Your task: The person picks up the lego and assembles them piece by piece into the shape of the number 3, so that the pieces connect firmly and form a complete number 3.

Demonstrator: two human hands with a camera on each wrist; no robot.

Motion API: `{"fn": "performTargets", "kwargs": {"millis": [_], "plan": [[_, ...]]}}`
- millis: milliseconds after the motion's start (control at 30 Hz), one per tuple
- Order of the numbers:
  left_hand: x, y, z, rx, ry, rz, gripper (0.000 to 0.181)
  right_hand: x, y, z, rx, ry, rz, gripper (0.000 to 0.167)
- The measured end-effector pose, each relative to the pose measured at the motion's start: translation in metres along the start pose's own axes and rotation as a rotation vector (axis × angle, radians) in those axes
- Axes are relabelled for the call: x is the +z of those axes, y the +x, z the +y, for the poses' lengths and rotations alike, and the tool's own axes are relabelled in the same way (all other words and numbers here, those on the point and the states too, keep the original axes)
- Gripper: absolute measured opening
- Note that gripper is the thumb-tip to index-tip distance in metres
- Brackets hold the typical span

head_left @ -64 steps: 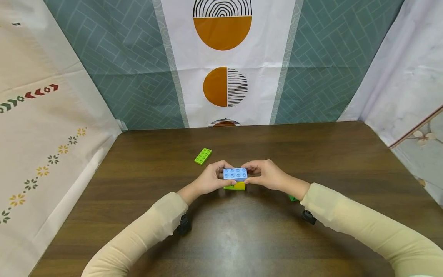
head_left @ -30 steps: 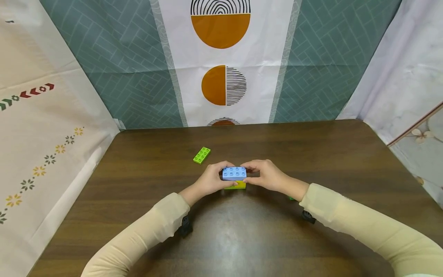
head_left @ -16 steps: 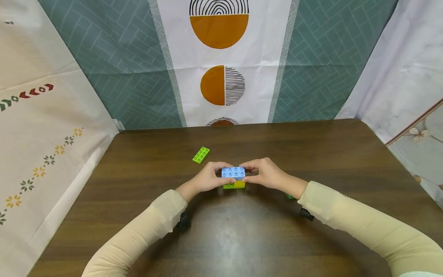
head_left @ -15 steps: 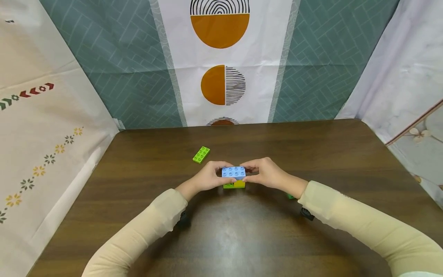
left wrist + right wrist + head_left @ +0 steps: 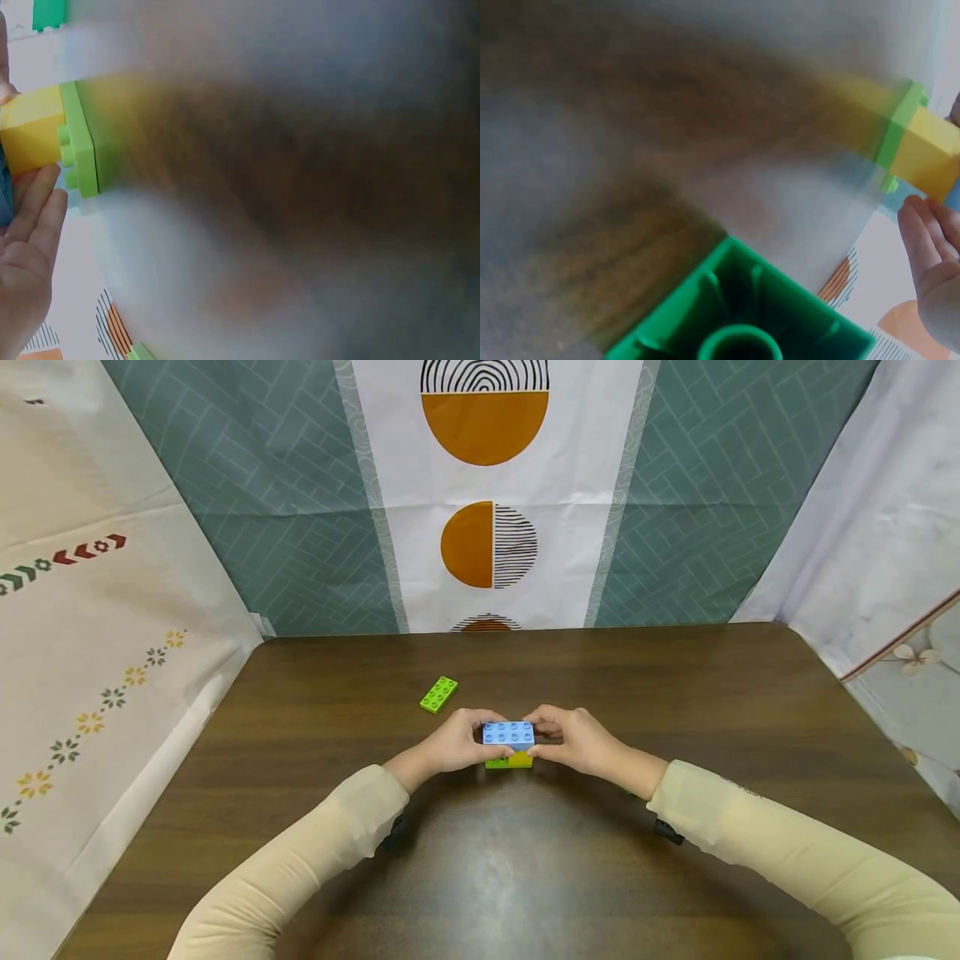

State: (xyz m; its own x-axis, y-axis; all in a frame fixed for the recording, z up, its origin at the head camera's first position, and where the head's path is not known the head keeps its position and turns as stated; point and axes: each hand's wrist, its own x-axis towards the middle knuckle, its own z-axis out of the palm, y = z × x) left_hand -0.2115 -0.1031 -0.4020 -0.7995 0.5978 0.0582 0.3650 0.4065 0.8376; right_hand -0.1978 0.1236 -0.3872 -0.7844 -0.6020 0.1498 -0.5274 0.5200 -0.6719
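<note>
A light blue brick [image 5: 508,734] with studs on top is gripped at its left end by my left hand [image 5: 456,742] and at its right end by my right hand [image 5: 576,742]. Beneath it a yellow brick [image 5: 521,760] sits on a lime green plate [image 5: 498,764]. In the left wrist view the yellow brick [image 5: 34,129] stands between the lime plate [image 5: 84,142] and the blue brick [image 5: 5,196]. The right wrist view shows the yellow brick [image 5: 928,153] on the lime plate [image 5: 901,129], with the fingers of my right hand [image 5: 939,262] beside it.
Another lime green plate [image 5: 438,694] lies on the brown table [image 5: 337,693], behind and left of the hands. A dark green brick [image 5: 742,315] lies near the right wrist. Patterned cloths [image 5: 300,527] hang behind and beside the table.
The hands keep their grip on the blue brick with almost no movement. The head view has shifted slightly, and the green brick by the right sleeve is more hidden now.
</note>
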Motion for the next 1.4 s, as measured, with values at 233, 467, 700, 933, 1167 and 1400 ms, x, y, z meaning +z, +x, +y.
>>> {"fn": "performTargets", "kwargs": {"millis": [233,467,700,933,1167,1400], "plan": [[0.001,0.0,0.0,-0.015,0.015,0.013,0.038,0.001,0.0,-0.001,-0.014,-0.052,0.008,0.038],[0.002,-0.001,-0.001,-0.014,0.018,0.001,0.039,-0.003,0.003,-0.003,-0.03,-0.084,-0.021,0.035],[0.005,0.002,-0.002,0.008,0.026,-0.015,0.04,-0.019,0.0,-0.005,0.029,-0.097,-0.085,0.043],[0.002,0.003,-0.001,0.0,0.039,0.003,0.042,-0.042,-0.005,-0.008,0.09,-0.218,-0.025,0.035],[-0.001,0.004,-0.001,-0.021,0.048,0.0,0.044,-0.057,-0.016,-0.014,0.228,-0.262,-0.032,0.034],[-0.002,0.006,-0.005,-0.031,0.049,0.015,0.043,-0.066,-0.026,-0.017,0.299,-0.326,-0.056,0.04]]}}
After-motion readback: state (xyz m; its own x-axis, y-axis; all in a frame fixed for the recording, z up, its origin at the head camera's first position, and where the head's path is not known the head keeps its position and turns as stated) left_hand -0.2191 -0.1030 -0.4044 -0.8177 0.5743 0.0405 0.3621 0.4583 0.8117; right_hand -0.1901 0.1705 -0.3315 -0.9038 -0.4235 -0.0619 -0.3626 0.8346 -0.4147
